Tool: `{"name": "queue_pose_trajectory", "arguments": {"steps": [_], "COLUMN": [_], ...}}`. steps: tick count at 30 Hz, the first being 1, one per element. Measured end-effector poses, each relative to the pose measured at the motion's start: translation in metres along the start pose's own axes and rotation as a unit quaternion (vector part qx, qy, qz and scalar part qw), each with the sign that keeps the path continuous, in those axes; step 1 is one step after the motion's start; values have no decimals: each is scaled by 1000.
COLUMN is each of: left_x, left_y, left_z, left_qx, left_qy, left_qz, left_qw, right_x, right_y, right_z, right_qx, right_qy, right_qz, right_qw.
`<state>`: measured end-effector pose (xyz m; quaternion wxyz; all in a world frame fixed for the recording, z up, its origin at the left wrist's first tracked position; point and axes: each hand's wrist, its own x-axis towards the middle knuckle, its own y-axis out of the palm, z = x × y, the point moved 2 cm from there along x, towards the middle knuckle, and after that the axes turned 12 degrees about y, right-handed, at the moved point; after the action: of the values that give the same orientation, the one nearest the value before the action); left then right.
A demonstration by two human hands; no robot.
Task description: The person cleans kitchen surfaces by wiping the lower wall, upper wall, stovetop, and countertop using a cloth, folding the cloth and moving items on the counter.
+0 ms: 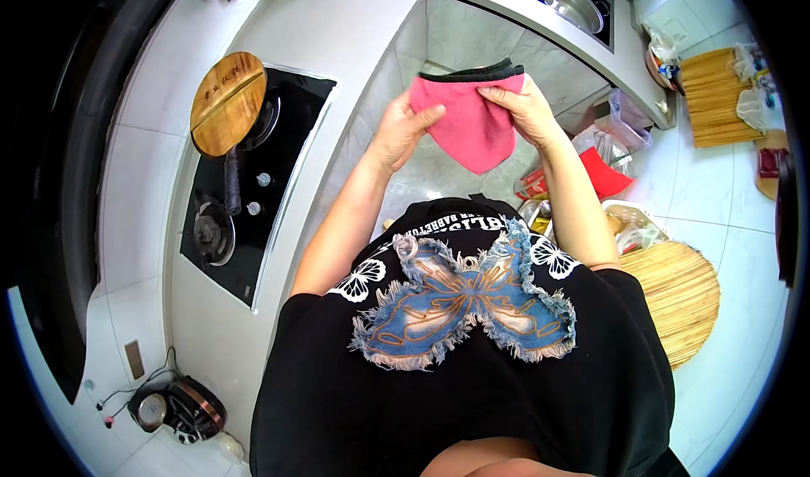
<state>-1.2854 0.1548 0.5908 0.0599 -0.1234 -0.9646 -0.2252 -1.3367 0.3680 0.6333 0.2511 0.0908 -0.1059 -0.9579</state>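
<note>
A pink cloth (pixel 472 127) with a black layer along its top edge hangs between my hands over the floor. My left hand (pixel 403 128) pinches its left side, with the thumb lying on the pink face. On the other side my right hand (pixel 523 112) grips the upper right corner, thumb in front and the other fingers hidden behind. The lower part of the cloth hangs down to a rounded point.
To the left, a black stove (pixel 253 190) holds a pan under a wooden lid (pixel 229 104). A metal pan (pixel 570 6) sits at the upper right. A red dustpan-like object (pixel 604 173), a basket (pixel 629 215) and a round woven mat (pixel 675 295) lie at right.
</note>
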Motion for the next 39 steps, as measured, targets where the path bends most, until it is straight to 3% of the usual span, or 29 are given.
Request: {"name": "queue_pose_trajectory", "arguments": {"steps": [2, 3, 5, 7, 9, 14, 19, 21, 22, 23, 25, 26, 27, 29, 31, 32, 33, 35, 36, 37, 38, 39], "left_x": [-6, -5, -4, -6, -15, -21, -34, -28, -20, -11, -1, -4, -11, -48, -78, -88, -94, -102, -106, -109, -111, -114], "left_y": [-15, -13, -8, -5, -22, -27, -59, -74, -56, -63, -63, -74, -102, -113, -116, -98, -103, -104, -105, -102, -98, -94], "left_z": [-12, -13, -30, -40, -52, -92, -117, -127, -148, -155, -162, -146, -115, -75, -38, -38, -28, -17, -14, -15, -16, -15], "left_qx": [-56, -56, 86, 79, 75, 324, 361, 371, 342, 309, 222, 206, 250, 149, 243, 178, 201, 230, 229, 324, 415, 414], "left_qy": [71, 67, 148, 163, 161, 237, 193, 135, 112, 115, 69, -28, -79, -191, -148, -90, -93, -119, -120, -106, -92, -95], "left_qz": [-95, -90, -149, -178, -181, -154, -122, -125, -153, -155, -173, -200, -151, -139, -251, -259, -207, -133, -140, -120, -97, -103], "left_qw": [991, 992, 974, 967, 967, 903, 904, 910, 920, 931, 957, 957, 953, 960, 925, 945, 953, 957, 956, 933, 900, 900], "right_x": [-1, -5, -11, -14, -10, 4, 13, 14, 23, 34, 55, 64, 62, 42, 35, 33, 28, 28, 26, 24, 24, 22], "right_y": [9, 2, -12, -15, -5, -2, 22, 27, 30, 30, 39, 35, 28, 29, 26, 28, 27, 31, 36, 40, 45, 50], "right_z": [6, 7, 7, 3, -9, -14, 12, 39, 47, 59, 60, 47, 23, -12, -55, -71, -83, -93, -99, -102, -103, -104], "right_qx": [-57, -54, -137, -120, -35, -100, -73, -173, -186, -192, -67, -43, -67, -82, -72, -70, -69, -311, -316, -317, -410, -497], "right_qy": [11, 10, 17, 15, 58, 35, -28, 27, -17, -31, -71, -19, 62, 125, 137, 140, 154, 155, 123, 126, 63, 0], "right_qz": [-16, -21, -71, -72, -16, -19, -17, -32, -75, -35, -23, 57, 37, 35, 30, 13, 17, 36, 39, 47, 47, 47], "right_qw": [998, 998, 988, 990, 998, 994, 997, 984, 979, 980, 995, 997, 995, 988, 988, 988, 985, 937, 940, 939, 909, 866]}}
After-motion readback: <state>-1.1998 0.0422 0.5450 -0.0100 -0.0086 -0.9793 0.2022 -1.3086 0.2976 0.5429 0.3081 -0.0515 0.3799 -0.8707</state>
